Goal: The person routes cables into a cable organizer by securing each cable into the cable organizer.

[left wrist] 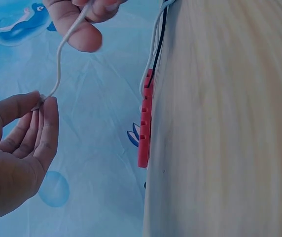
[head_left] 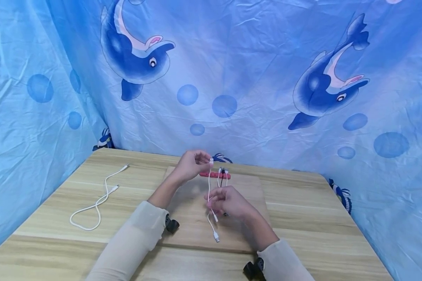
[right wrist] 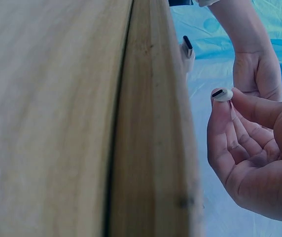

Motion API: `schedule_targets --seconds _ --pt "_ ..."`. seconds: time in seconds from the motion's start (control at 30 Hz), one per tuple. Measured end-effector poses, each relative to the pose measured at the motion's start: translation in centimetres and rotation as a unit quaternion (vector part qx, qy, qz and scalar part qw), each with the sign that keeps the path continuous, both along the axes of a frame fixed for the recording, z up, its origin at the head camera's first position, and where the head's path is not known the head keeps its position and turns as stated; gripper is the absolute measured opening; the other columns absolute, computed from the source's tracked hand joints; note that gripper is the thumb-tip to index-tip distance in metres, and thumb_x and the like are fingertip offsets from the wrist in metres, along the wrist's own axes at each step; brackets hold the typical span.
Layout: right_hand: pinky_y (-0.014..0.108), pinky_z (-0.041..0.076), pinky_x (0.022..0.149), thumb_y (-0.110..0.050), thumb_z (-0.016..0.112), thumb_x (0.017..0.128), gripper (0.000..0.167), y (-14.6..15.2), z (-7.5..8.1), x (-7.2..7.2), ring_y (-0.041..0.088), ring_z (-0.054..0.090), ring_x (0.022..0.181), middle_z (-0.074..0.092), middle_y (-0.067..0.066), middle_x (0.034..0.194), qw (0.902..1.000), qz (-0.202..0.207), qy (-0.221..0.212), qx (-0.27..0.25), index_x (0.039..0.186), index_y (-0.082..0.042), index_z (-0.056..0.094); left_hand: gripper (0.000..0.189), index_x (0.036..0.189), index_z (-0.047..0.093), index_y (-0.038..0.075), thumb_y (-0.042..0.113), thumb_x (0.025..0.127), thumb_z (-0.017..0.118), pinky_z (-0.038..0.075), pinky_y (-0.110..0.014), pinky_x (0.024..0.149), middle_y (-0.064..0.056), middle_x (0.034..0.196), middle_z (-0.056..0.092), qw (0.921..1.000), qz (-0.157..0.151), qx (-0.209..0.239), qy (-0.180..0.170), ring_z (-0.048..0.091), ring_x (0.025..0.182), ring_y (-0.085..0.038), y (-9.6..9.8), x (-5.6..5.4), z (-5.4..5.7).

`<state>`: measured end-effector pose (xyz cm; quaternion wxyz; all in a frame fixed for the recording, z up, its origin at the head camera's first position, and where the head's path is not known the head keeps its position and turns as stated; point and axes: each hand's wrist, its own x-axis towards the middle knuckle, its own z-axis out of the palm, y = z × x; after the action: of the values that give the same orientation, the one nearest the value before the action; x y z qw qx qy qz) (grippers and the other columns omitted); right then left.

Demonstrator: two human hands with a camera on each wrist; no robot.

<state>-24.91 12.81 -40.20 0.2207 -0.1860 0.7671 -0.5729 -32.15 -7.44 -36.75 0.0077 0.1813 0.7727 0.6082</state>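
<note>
Raised beside a red cable organizer (head_left: 204, 174), my left hand (head_left: 192, 166) pinches a white USB cable (head_left: 209, 182) close to its flat USB plug (head_left: 211, 160). The cable runs down to my right hand (head_left: 229, 200), whose thumb and fingertip grip it near its other end. A small oval plug (right wrist: 222, 94) pokes out from that pinch in the right wrist view. Notches line the organizer, and white cables and a black cable (left wrist: 158, 52) pass through it toward one end. Another white plug (head_left: 216, 236) hangs or lies below my right hand.
A wooden board (head_left: 186, 230) lies on the wood-grain table (head_left: 302, 218) beneath both hands. Off to the left, a second white cable (head_left: 99, 203) rests in a loose loop. A blue dolphin-print curtain (head_left: 260, 70) closes off the back and sides.
</note>
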Motion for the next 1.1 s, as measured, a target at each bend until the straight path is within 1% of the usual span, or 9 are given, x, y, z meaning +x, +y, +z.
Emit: schedule_targets --seconds 0.1,0.27,0.4,0.6,0.67,0.87,1.0,1.1 --pt "0.029 0.057 0.062 0.003 0.065 0.096 0.025 -0.2 -0.1 0.0 0.021 0.073 0.076 0.074 0.022 0.098 1.0000 -0.006 0.001 0.003 0.121 0.009 0.066 0.023 0.112 0.069 0.004 0.007 0.090 0.078 0.058 -0.052 0.089 -0.011 0.103 0.072 1.0000 0.001 0.007 -0.004 0.069 0.094 -0.025 -0.1 0.1 -0.1" --pt "0.028 0.056 0.062 0.003 0.066 0.096 0.023 -0.2 -0.2 0.0 0.020 0.072 0.075 0.075 0.022 0.096 0.9999 -0.010 0.002 0.004 0.118 0.010 0.066 0.024 0.111 0.069 0.003 0.006 0.089 0.078 0.056 -0.056 0.091 -0.012 0.102 0.071 0.9999 0.004 0.005 -0.011 0.069 0.093 -0.025 0.1 -0.1 0.1" --pt "0.029 0.058 0.065 0.002 0.066 0.096 0.023 -0.2 -0.2 -0.1 0.020 0.073 0.077 0.074 0.022 0.097 0.9998 -0.016 0.005 0.008 0.118 0.010 0.066 0.025 0.112 0.068 0.001 0.005 0.089 0.078 0.057 -0.052 0.089 -0.013 0.102 0.071 0.9998 0.002 -0.014 -0.014 0.069 0.091 -0.025 0.3 -0.5 0.5" --pt "0.031 0.059 0.070 0.000 0.069 0.095 0.026 0.0 -0.3 -0.2 0.018 0.073 0.079 0.074 0.022 0.098 0.9993 -0.030 0.014 0.014 0.119 0.010 0.065 0.030 0.116 0.067 -0.003 0.004 0.089 0.078 0.061 -0.035 0.080 -0.014 0.104 0.069 0.9987 0.000 -0.045 -0.023 0.071 0.089 -0.025 0.5 -1.5 0.8" --pt "0.032 0.059 0.071 0.000 0.069 0.095 0.027 0.0 -0.3 -0.2 0.019 0.073 0.080 0.074 0.022 0.099 0.9993 -0.034 0.012 0.011 0.120 0.010 0.065 0.031 0.116 0.066 -0.004 0.003 0.089 0.077 0.061 -0.034 0.080 -0.015 0.104 0.068 0.9982 -0.002 -0.052 -0.029 0.070 0.089 -0.026 0.7 -1.9 0.7" --pt "0.032 0.060 0.071 0.003 0.068 0.095 0.027 0.2 -0.5 -0.3 0.018 0.072 0.079 0.074 0.022 0.099 0.9987 -0.050 0.005 0.007 0.121 0.010 0.065 0.026 0.111 0.067 -0.005 -0.002 0.087 0.077 0.062 -0.037 0.080 -0.015 0.100 0.069 0.9971 -0.006 -0.068 -0.035 0.070 0.087 -0.026 1.7 -3.3 0.1" --pt "0.032 0.060 0.072 0.005 0.065 0.095 0.027 0.2 -0.5 -0.4 0.017 0.071 0.079 0.075 0.020 0.097 0.9981 -0.060 0.003 0.009 0.122 0.010 0.065 0.029 0.115 0.067 -0.007 -0.003 0.088 0.077 0.061 -0.034 0.078 -0.015 0.102 0.070 0.9958 -0.001 -0.083 -0.040 0.070 0.090 -0.026 2.4 -3.8 -0.1" --pt "0.034 0.061 0.074 0.005 0.066 0.095 0.027 0.3 -0.5 -0.5 0.018 0.072 0.081 0.074 0.020 0.098 0.9976 -0.069 0.003 0.010 0.122 0.010 0.065 0.032 0.117 0.066 -0.006 -0.001 0.088 0.077 0.061 -0.032 0.077 -0.015 0.104 0.070 0.9950 0.000 -0.089 -0.046 0.069 0.093 -0.026 2.6 -4.3 -0.3"
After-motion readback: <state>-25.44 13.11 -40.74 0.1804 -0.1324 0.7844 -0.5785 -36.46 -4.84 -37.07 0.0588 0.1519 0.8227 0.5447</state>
